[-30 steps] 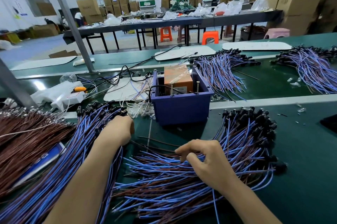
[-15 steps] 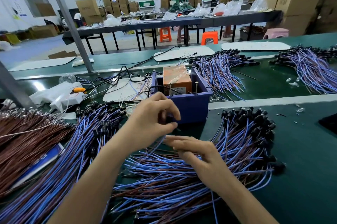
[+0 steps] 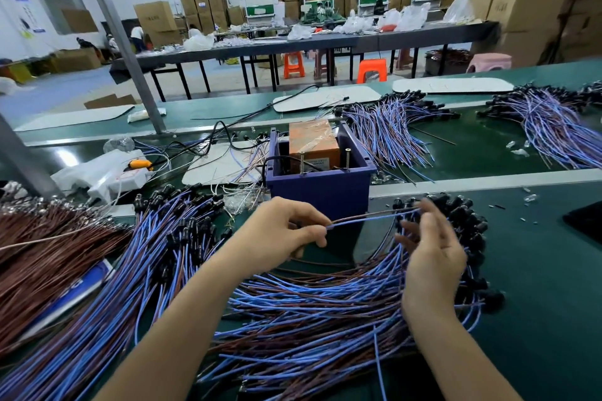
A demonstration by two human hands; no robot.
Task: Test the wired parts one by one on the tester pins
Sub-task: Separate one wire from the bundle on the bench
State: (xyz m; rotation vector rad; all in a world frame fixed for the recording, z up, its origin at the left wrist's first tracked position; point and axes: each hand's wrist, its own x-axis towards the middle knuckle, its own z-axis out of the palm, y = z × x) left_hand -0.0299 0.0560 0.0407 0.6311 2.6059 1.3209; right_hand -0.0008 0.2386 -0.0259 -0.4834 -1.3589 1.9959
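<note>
One wired part (image 3: 371, 217), a blue and a brown lead with a black cap, is stretched level between my hands just in front of the tester. My left hand (image 3: 286, 234) pinches its bare wire ends. My right hand (image 3: 430, 244) holds the cap end, fingers loosely curled round it, above the pile of wired parts (image 3: 325, 312). The tester (image 3: 321, 169) is a purple box holding an orange unit, with two upright metal pins (image 3: 347, 157) at its front rim. Nothing touches the pins.
Another heap of blue-wired parts (image 3: 140, 263) lies to the left, with a brown-wire bundle (image 3: 39, 247) beyond it. More wire piles (image 3: 391, 136) lie behind the tester on the far belt. A white power strip (image 3: 123, 179) and loose cables sit at the left.
My left hand came from the left heap to the middle and pinched the wire ends. My right hand rose off the pile and drew the part out to the right.
</note>
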